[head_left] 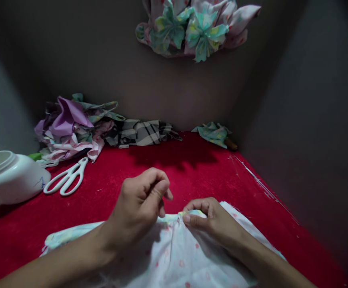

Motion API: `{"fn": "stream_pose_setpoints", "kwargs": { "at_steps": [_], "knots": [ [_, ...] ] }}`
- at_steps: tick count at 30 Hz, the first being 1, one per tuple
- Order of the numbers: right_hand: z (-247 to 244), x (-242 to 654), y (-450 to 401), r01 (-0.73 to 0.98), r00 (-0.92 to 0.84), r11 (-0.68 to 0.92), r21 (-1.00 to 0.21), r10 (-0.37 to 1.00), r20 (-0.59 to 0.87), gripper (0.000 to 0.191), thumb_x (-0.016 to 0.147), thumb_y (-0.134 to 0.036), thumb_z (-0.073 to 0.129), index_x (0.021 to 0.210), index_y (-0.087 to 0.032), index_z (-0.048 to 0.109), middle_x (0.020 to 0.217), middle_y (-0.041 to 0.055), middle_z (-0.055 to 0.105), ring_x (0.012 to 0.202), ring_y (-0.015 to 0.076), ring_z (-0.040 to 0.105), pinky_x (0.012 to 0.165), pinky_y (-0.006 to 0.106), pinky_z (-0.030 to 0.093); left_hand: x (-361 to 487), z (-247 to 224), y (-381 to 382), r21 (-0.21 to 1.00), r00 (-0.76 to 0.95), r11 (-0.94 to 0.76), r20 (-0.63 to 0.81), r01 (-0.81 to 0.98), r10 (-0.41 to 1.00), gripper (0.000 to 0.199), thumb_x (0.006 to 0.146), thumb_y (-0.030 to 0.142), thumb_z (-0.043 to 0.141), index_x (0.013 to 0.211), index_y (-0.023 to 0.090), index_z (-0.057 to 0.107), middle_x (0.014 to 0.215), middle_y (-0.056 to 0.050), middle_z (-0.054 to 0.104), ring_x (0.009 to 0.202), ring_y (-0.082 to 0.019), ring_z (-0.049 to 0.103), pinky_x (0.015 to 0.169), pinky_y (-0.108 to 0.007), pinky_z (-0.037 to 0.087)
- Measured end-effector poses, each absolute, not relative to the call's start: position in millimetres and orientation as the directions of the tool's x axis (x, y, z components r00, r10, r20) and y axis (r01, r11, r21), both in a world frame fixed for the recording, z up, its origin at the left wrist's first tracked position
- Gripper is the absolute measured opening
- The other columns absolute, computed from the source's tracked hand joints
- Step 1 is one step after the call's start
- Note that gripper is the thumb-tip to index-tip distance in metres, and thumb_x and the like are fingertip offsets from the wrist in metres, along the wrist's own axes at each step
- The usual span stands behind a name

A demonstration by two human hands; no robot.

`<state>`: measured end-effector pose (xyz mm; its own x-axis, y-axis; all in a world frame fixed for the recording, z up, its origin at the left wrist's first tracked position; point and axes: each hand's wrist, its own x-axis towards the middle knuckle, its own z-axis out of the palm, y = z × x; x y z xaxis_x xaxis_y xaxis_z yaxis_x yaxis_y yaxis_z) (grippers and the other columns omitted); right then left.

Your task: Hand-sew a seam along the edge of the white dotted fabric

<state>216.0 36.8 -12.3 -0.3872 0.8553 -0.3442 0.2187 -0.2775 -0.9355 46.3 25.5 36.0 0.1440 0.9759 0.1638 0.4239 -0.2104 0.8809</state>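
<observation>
As right hand [214, 221] pinches printed cloth [178, 260], left hand [144, 200] curled, nearby

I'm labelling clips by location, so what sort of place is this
Probably a small sewing or fabric-craft corner, going by the white scissors, the cloth pieces heaped at the back left, and the printed cloth pinched by the right hand.

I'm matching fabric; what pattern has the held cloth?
Scattered reddish spots on mostly white cloth, clearest in the head view.

Head-worn view, close, forward and down over hands [145, 196]
</observation>
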Motion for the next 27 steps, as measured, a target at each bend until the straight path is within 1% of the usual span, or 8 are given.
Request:
{"fn": "stream_pose_setpoints", "kwargs": {
  "at_steps": [2,7,10,12,14,19,24,27],
  "knots": [
    [-11.2,217.3,36.9,0.221,-0.374,-0.282,-0.933,0.859,-0.349,0.008,0.06,-0.02,0.058,0.061,-0.013,0.059,0.053,-0.0016,0.052,0.048,0.0083,0.043,0.047,0.019,0.032,47.1,27.7,26.7,0.919,0.182,-0.095,0.025,0.384,0.983,0.02,0.082,0.027,0.038,0.067,0.016,0.047,0.048,0.005,0.047,0.036,-0.005,0.043,0.035,-0.014,0.031],
    [-10.2,218.8,37.0,0.243,-0.363,-0.27,-0.932,0.865,-0.346,0.01,0.061,-0.022,0.059,0.062,-0.012,0.06,0.053,-0.0011,0.053,0.049,0.0084,0.042,0.047,0.019,0.032,49.6,11.2,25.3,0.958,0.273,0.071,-0.149,0.277,0.951,0.016,0.082,0.027,0.037,0.071,0.017,0.043,0.046,0.006,0.045,0.035,-0.006,0.043,0.035,-0.016,0.032],
    [-9.2,219.5,37.7,0.212,-0.358,-0.301,-0.93,0.861,-0.361,0.011,0.061,-0.022,0.06,0.062,-0.011,0.059,0.053,-0.0015,0.052,0.048,0.0075,0.041,0.046,0.018,0.03,47.9,12.5,24.7,0.945,0.318,0.135,-0.232,0.297,0.919,0.01,0.079,0.023,0.04,0.077,0.017,0.047,0.047,0.005,0.046,0.04,-0.008,0.045,0.04,-0.018,0.035],
    [-7.0,221.4,38.7,0.185,-0.369,-0.328,-0.927,0.851,-0.374,0.012,0.061,-0.023,0.061,0.064,-0.011,0.06,0.054,-0.0016,0.052,0.048,0.0071,0.041,0.046,0.018,0.03,46.2,14.5,24.3,0.918,0.331,0.093,-0.231,0.385,0.915,0.01,0.077,0.019,0.041,0.074,0.016,0.05,0.051,0.004,0.047,0.045,-0.008,0.045,0.044,-0.018,0.034],
    [-3.6,225.1,40.5,0.18,-0.388,-0.331,-0.926,0.842,-0.376,0.013,0.062,-0.024,0.061,0.065,-0.011,0.06,0.054,-0.0015,0.052,0.047,0.007,0.041,0.045,0.018,0.03,44.5,14.3,23.9,0.864,0.318,-0.003,-0.182,0.503,0.93,0.012,0.076,0.018,0.041,0.069,0.015,0.051,0.053,0.003,0.047,0.049,-0.008,0.043,0.047,-0.018,0.031],
    [5.0,238.4,48.4,0.311,-0.4,-0.238,-0.92,0.846,-0.354,0.011,0.059,-0.023,0.063,0.058,-0.012,0.059,0.048,-0.0025,0.048,0.045,0.0069,0.039,0.041,0.018,0.027,40.1,7.0,26.4,0.692,0.343,-0.185,-0.096,0.698,0.935,0.016,0.079,0.021,0.037,0.067,0.017,0.047,0.056,0.003,0.046,0.053,-0.009,0.04,0.049,-0.02,0.026],
    [9.0,247.8,53.8,0.378,-0.444,-0.162,-0.912,0.832,-0.332,0.013,0.06,-0.026,0.064,0.058,-0.014,0.058,0.047,-0.0034,0.048,0.044,0.0071,0.039,0.041,0.018,0.027,33.8,16.3,31.6,0.519,0.346,-0.249,-0.097,0.817,0.933,0.019,0.08,0.024,0.035,0.065,0.018,0.044,0.056,0.002,0.046,0.052,-0.011,0.04,0.051,-0.022,0.026],
    [10.0,251.7,55.3,0.389,-0.456,-0.099,-0.916,0.843,-0.285,0.016,0.061,-0.03,0.065,0.059,-0.015,0.059,0.049,-0.0031,0.049,0.046,0.008,0.041,0.042,0.018,0.028,27.5,22.0,29.7,0.464,0.327,-0.239,-0.118,0.853,0.938,0.018,0.081,0.024,0.034,0.066,0.019,0.043,0.055,0.002,0.045,0.051,-0.011,0.04,0.052,-0.022,0.026]
  ]
}}
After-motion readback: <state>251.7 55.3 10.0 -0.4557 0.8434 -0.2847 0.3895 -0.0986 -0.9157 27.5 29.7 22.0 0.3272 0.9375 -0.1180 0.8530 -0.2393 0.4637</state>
